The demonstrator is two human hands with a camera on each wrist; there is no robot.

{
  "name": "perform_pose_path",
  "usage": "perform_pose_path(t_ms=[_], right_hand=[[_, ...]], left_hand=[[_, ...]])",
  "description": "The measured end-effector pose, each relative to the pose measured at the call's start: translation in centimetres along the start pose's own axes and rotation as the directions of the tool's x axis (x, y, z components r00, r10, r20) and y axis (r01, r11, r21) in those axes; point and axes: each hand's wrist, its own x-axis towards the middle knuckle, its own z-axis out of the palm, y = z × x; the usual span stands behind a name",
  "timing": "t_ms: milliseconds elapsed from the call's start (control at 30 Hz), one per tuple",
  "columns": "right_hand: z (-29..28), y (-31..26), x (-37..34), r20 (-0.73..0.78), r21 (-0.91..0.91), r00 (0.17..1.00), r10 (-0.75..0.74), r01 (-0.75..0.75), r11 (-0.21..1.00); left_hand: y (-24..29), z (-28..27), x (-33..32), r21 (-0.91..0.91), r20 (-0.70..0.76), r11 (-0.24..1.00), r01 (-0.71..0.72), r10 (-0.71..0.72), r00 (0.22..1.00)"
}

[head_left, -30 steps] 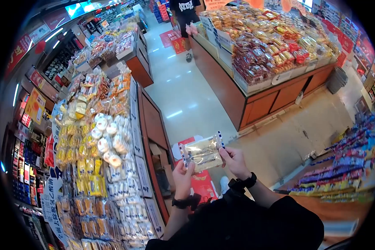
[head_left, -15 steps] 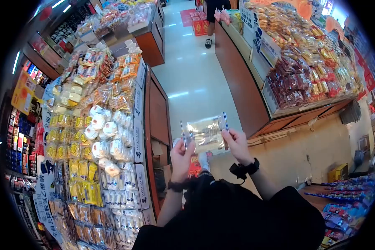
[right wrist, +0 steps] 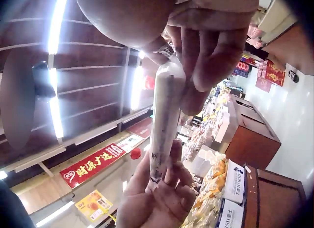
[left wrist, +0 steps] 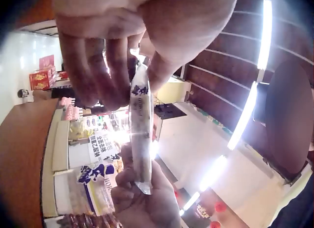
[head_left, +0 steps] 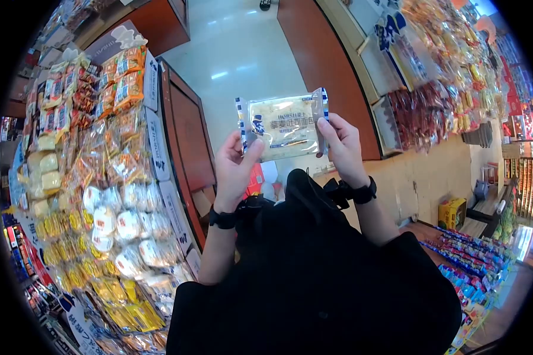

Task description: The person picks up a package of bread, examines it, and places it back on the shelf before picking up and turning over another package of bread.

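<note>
The dark top (head_left: 314,266) fills the near foreground, with a black strap (head_left: 222,219) round the left wrist and another black strap (head_left: 364,192) round the right. Past them, the left hand (head_left: 237,171) pinches one end of a clear-wrapped package (head_left: 284,124), its thumb laid over the front; the right hand (head_left: 344,148) grips the opposite end the same way. The package is held in the air above the aisle, stretched level between the hands, its checked blue-and-white end seals showing. Both wrist views catch it edge-on, a slim pale block.

What has changed is the package: it looks larger to the head camera and sits higher in the view, and the glare that washed over its front has eased, so the printed label now shows clearly. For the work in hand — apparently looking the package over — that seems to make the front readable; both grips look steady.

To the left, a display holds white round packs (head_left: 130,228), with orange packs (head_left: 129,77) farther along. To the right stands a brown counter (head_left: 331,77) bearing dark red packs (head_left: 420,115). Farthest off, up the pale floor (head_left: 243,53), a dark shoe (head_left: 265,5) shows at the top edge.
</note>
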Motion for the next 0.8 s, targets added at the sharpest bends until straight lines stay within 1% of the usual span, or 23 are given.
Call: perform_pose_path(t_ms=[67,167,300,433,500,667,767,800], right_hand=[[1.0,-0.4,3.6,0.009,0.040,1.000,-0.002,0.001,0.999],[1.4,-0.4,10.3,0.053,0.011,0.999,0.001,-0.002,1.000],[1.4,-0.3,20.3,0.107,0.044,0.994,-0.009,0.004,0.999],[1.4,-2.4,29.8,0.143,0.044,0.989,-0.027,0.021,0.999],[1.6,-3.2,34.6,0.163,0.031,0.986,-0.030,0.025,0.999],[2.3,-4.6,44.1,0.229,-0.026,0.973,-0.018,0.024,0.999],[3.0,-4.8,48.6,0.240,-0.050,0.971,-0.006,0.019,0.999],[3.3,-4.6,50.1,0.228,-0.054,0.973,-0.035,0.048,0.997]], left_hand=[[0.7,-0.9,3.5,0.021,-0.011,0.999,0.028,-0.027,1.000],[1.0,-2.0,9.4,0.056,-0.045,0.998,0.005,-0.003,0.999],[2.3,-2.3,18.2,0.098,-0.093,0.995,-0.030,0.039,0.995],[4.8,-1.3,26.8,0.119,-0.177,0.993,-0.006,0.027,0.984],[5.6,-1.4,31.3,0.149,-0.185,0.988,-0.040,0.067,0.981],[7.7,-1.8,39.1,0.160,-0.239,0.986,-0.047,0.085,0.967],[8.0,-2.7,43.3,0.169,-0.264,0.983,-0.067,0.111,0.958],[7.9,-3.0,44.6,0.176,-0.272,0.981,-0.079,0.125,0.954]])
